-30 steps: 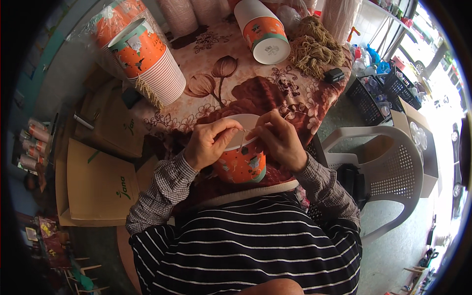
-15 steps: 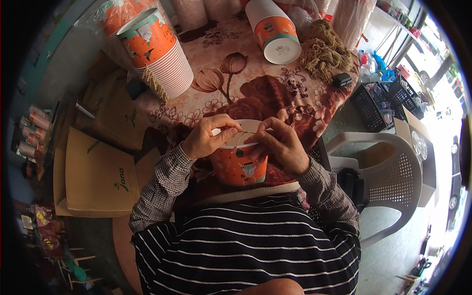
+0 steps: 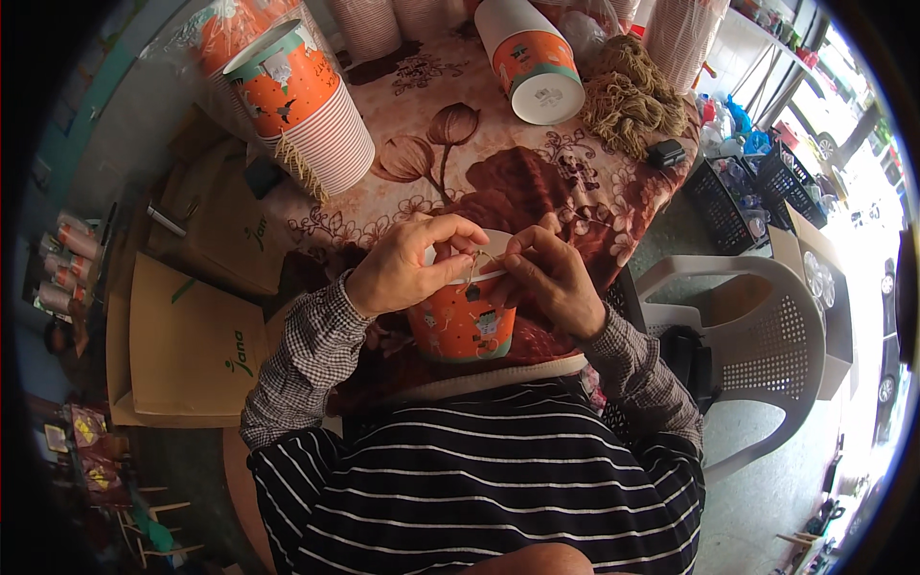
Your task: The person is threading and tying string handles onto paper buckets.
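Observation:
An orange paper bucket (image 3: 458, 321) with a white rim and green base stands upright at the table's near edge, close against me. At its rim is a thin tan cord (image 3: 473, 272), looped, with a short end hanging over the outer wall. My left hand (image 3: 414, 265) is at the left of the rim, thumb and forefinger bent around the cord. On the other side my right hand (image 3: 549, 280) pinches the cord between thumb and fingertips. The fingers partly hide the rim, and the cord's exact path between them cannot be made out.
Nested buckets (image 3: 311, 129) with cords hanging from them stand at the left of the flowered tablecloth (image 3: 422, 115). More buckets (image 3: 537, 67) lie at the back beside a heap of tan cords (image 3: 632, 101). Cardboard boxes (image 3: 192, 335) are on my left, a plastic chair (image 3: 767, 355) on my right.
My left forefinger has lifted away from the thumb, and the left hand has shifted slightly left. The cord now shows a small loop at the rim. The bucket has moved slightly left.

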The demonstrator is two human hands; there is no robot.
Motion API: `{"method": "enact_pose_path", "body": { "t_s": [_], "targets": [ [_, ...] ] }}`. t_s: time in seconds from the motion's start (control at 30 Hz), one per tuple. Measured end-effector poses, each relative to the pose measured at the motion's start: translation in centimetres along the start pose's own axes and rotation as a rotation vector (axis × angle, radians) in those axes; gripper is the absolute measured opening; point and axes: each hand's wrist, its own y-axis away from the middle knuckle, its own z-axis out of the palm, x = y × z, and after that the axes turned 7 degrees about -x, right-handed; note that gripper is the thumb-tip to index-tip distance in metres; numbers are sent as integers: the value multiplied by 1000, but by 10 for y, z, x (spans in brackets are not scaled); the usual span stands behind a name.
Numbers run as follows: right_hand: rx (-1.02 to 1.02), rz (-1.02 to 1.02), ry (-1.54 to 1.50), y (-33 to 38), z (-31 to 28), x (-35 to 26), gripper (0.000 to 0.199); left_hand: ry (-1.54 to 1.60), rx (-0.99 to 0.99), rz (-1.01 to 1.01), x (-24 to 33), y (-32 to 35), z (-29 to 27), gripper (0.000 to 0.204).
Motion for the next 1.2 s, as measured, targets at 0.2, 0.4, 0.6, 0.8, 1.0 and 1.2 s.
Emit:
{"method": "enact_pose_path", "body": {
  "t_s": [0.2,0.4,0.6,0.8,1.0,1.2],
  "targets": [
    [-23,8,74,1,-1,-2,11,467,-28,-286,-3,-3,9,22],
    [-15,7,21,-1,-1,1,12,650,-41,-357,-1,-6,2,23],
    [1,15,4,0,-1,-1,11,674,-50,-328,-2,-4,1,19],
    [32,-82,130,0,-1,5,10,598,-53,-381,-10,-4,13,17],
    [288,-319,469,-5,-8,15,10,632,-92,-328,-4,-10,16,13],
    [176,-213,476,-1,-11,4,18,658,-69,-372,-3,-9,14,12]
  ]
}}
